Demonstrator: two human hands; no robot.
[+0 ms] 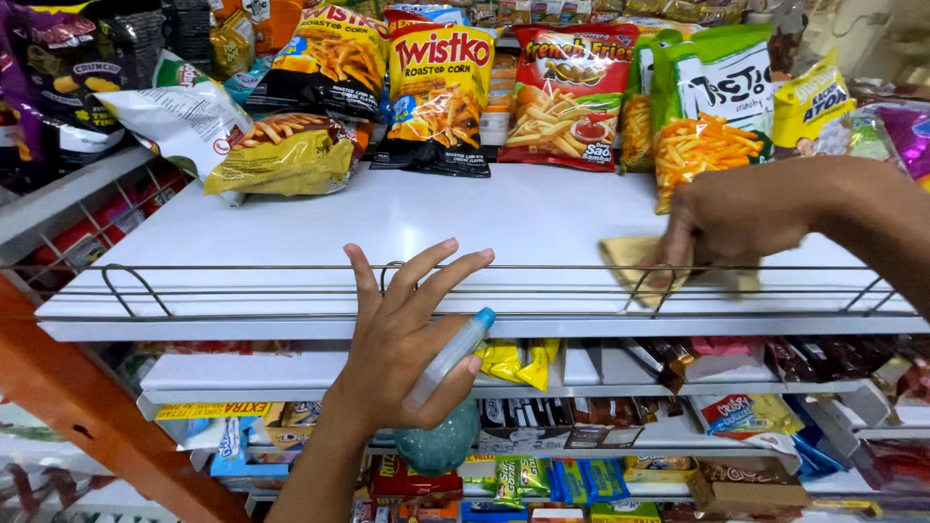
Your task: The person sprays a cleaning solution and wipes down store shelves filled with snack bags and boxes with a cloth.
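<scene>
Scanning from the left, I see a white snack bag [179, 116] and a yellow one [291, 155] lying flat at the back of the white shelf [387, 218], and I judge that a wide sweep could nudge them further back or off toward the left edge. My left hand [402, 334] hovers at the wire rail [291, 268] along the shelf front, fingers spread, with a spray bottle [450, 358] pinned between thumb and palm; its clear neck and blue tip point up to the right, and its teal body [441, 441] hangs below the hand. That loose, open-fingered hold looks to me like the main risk: the bottle could slip and drop onto the packed lower shelves [581, 387]. Any spray let go from here might also wet the upright bags behind, the yellow-and-black corn snack bag [438, 92] and the red fries bag [567, 97]. Further right, my right hand [741, 218] presses flat on a tan cloth [635, 261] that lies on the shelf just inside the rail, fingers closed down on it. The cloth looks thin, crumpled and folded, with one corner poking toward the rail, where I think it could snag on the wire. The green bag [712, 107] stands just behind that hand and could tip if bumped.
</scene>
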